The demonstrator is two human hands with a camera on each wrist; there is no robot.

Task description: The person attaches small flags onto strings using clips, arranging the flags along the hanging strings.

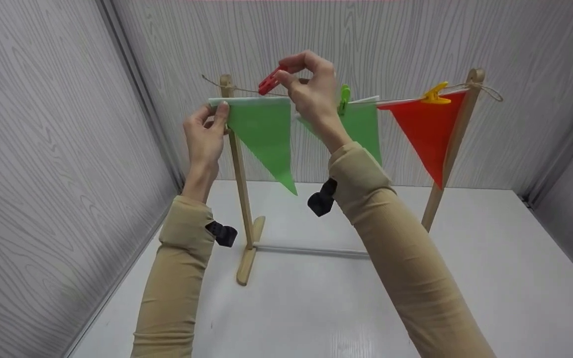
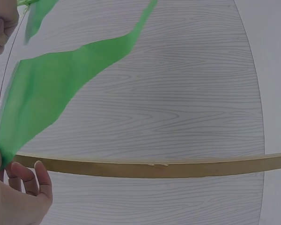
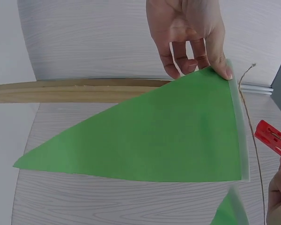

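Observation:
My left hand [image 1: 204, 136] pinches the upper left corner of a green pennant flag [image 1: 266, 132] between thumb and fingers. The flag hangs point down, its white top edge just below the twine [image 1: 246, 90]. Above that edge, my right hand [image 1: 315, 84] pinches a red clothespin [image 1: 270, 80], whose free end points down and left close to the twine. In the right wrist view the red clothespin [image 3: 273, 137] stands beside the twine, apart from the flag's white edge. A second green pennant [image 1: 363, 127] hangs behind my right wrist, with a green clothespin [image 1: 344, 98] at its top.
A red pennant [image 1: 428, 129] hangs at the right under a yellow clothespin [image 1: 436, 94]. The twine is tied between two wooden posts [image 1: 240, 184], [image 1: 458, 129] joined low down by a white rod [image 1: 311, 250]. Grey wood-grain panels [image 1: 67, 149] surround the white tabletop [image 1: 286, 303].

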